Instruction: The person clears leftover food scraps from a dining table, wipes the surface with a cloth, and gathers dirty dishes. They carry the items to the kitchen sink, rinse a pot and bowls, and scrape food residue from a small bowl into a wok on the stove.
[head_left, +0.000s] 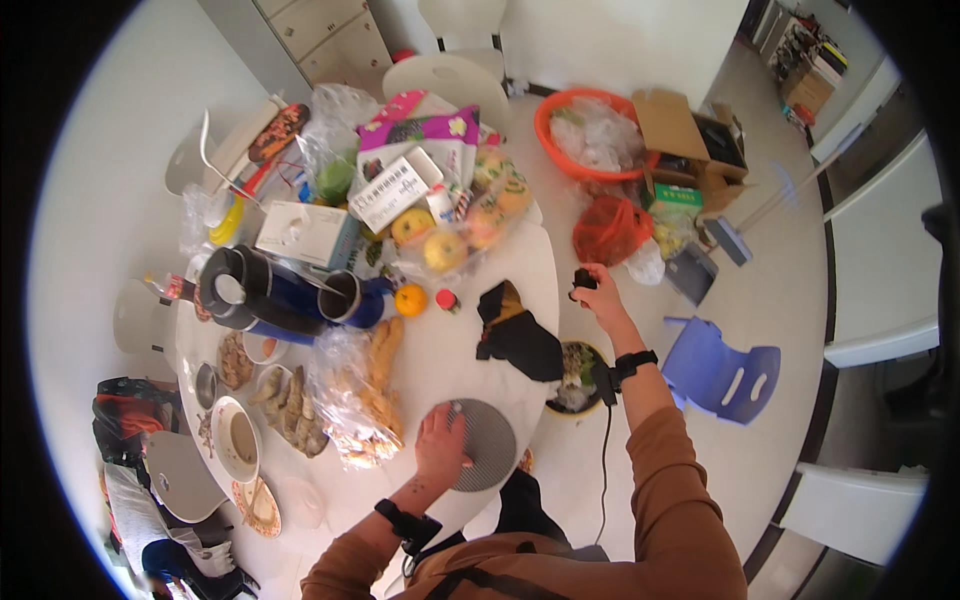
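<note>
My left hand (441, 448) lies over the left side of a round grey disc (486, 448) with a textured surface, near the table's front edge. Whether it grips the disc or only rests on it is unclear. Past the table's right edge, my right hand (598, 296) holds a small black object (582, 282), partly hidden by the fingers. Between the hands, a crumpled black cloth item (521, 345) with a tan patch lies on the white table (442, 356). A small red-capped bottle (447, 301) and an orange (410, 300) are farther back.
Left of my hands are a clear bag of fried dough sticks (360, 397), a white bowl (236, 439) and a blue thermos jug (281, 292). Fruit and packages crowd the back. Beside the table stand a waste bin (553, 409), a blue plastic chair (724, 367) and an orange basin (551, 150).
</note>
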